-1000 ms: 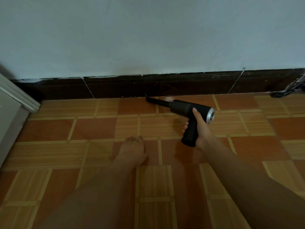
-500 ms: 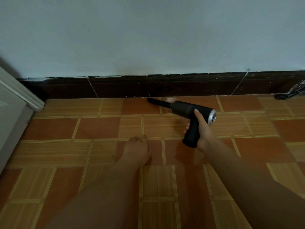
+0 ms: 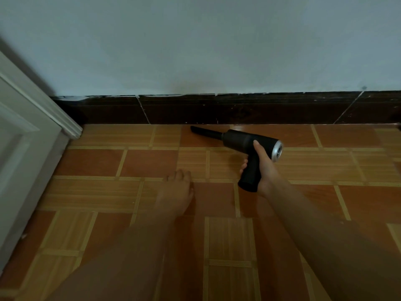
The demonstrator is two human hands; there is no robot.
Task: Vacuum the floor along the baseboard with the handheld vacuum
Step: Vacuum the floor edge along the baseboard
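Observation:
My right hand (image 3: 263, 168) grips the handle of the black handheld vacuum (image 3: 249, 141), thumb up along the body. Its silver rear cap faces right. The thin black nozzle (image 3: 205, 133) points left and slightly toward the wall, its tip low over a red floor tile just in front of the dark brown baseboard (image 3: 238, 109). My left hand is out of sight. A bare leg and foot (image 3: 176, 192) stretch forward on the tiles left of the vacuum.
A grey-white door frame (image 3: 32, 135) stands at the left where the baseboard ends. Above the baseboard is a pale painted wall (image 3: 195, 44). Orange and wood-pattern tiles (image 3: 325, 166) cover the floor to the right.
The vacuum has slid left along the baseboard by about half a tile. The view has turned left, showing more door frame, and the dark object at the right edge has left the frame.

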